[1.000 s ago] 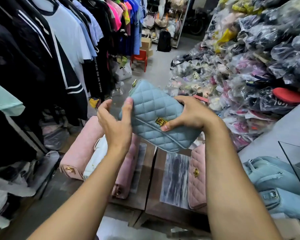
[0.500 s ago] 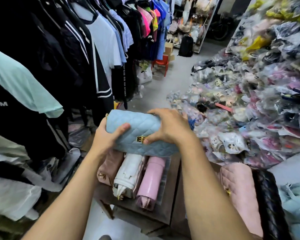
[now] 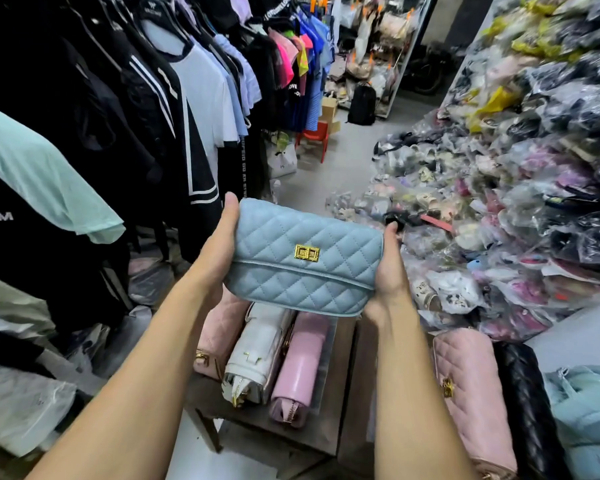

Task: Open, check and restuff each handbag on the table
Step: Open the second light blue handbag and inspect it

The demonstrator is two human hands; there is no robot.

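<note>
I hold a light blue quilted handbag (image 3: 305, 258) level in the air above the table, its flap closed and its gold clasp (image 3: 306, 252) facing me. My left hand (image 3: 219, 247) grips the bag's left end, thumb along the side and fingers hidden behind it. My right hand (image 3: 388, 268) grips the right end the same way. Below the bag, on a small wooden table (image 3: 329, 427), lie a pale pink bag (image 3: 219, 334), a white bag (image 3: 260, 355) and a pink bag (image 3: 302, 365) side by side.
A second table section at right carries a pink quilted bag (image 3: 471, 393), a black quilted bag (image 3: 530, 410) and light blue bags (image 3: 589, 410). Hanging clothes (image 3: 118, 133) line the left. A heap of plastic-wrapped goods (image 3: 516, 202) fills the right. A red stool (image 3: 314, 138) stands down the aisle.
The blue bag has been turned level with its front facing me. My right hand slid from the top by the clasp to the bag's right end, and the view shifted left.
</note>
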